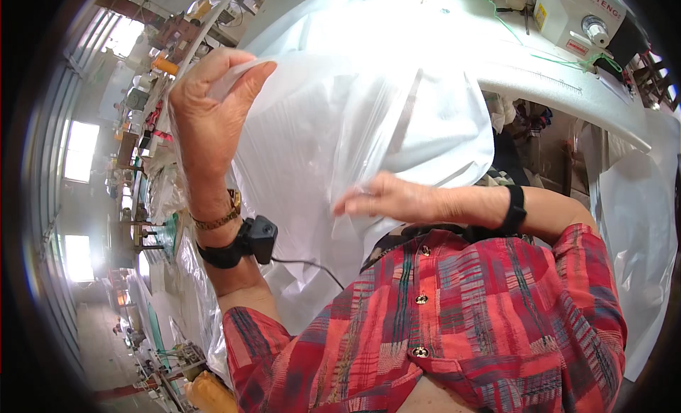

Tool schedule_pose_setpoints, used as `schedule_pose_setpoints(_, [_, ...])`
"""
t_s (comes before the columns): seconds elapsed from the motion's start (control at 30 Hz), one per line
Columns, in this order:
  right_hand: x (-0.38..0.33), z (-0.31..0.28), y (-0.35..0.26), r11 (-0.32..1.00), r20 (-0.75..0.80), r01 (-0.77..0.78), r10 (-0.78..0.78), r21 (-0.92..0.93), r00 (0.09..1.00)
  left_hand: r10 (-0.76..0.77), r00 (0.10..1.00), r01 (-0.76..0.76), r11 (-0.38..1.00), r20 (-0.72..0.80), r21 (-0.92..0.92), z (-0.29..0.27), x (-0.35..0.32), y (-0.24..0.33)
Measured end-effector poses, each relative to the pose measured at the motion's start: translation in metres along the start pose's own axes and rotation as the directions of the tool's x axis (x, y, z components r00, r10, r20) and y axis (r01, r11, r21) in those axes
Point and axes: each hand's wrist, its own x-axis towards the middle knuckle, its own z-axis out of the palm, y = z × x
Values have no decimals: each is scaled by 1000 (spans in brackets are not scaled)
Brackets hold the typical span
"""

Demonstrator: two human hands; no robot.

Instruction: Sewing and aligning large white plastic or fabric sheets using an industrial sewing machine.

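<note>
My left hand (211, 118) is raised at the left, its thumb and fingers pinching the upper edge of a thin, translucent plastic sheet (305, 129). The sheet hangs from that grip in long folds across the middle. Lower down, my right hand (390, 195) is in front of the sheet, fingers stretched toward the left and blurred by motion. Nothing shows in its fingers; whether they touch the sheet I cannot tell. White smooth material (461, 147) drapes beside and behind the sheet, over the table's near edge. Glare hides where the two meet at the top.
A white sewing machine (582, 23) stands on the pale worktable (525, 76) at the far right, with green thread (567, 59) nearby. White sheeting (642, 235) hangs at the right. Clear plastic and cluttered equipment line the left side. A cable (312, 262) runs from my left wrist device.
</note>
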Motion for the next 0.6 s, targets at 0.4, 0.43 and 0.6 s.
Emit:
schedule_pose_setpoints(0.4, [-60,34,-67,812,-158,62,-187,-580,969,-41,714,570,614,698,-546,44,-104,34])
schedule_pose_setpoints(0.43, [-63,37,-63,866,-151,60,-155,-496,976,-77,657,640,582,750,-501,47,-112,32])
schedule_pose_setpoints(0.6, [-57,40,-46,910,-47,-102,90,-402,995,-105,593,744,452,798,-493,62,-147,27])
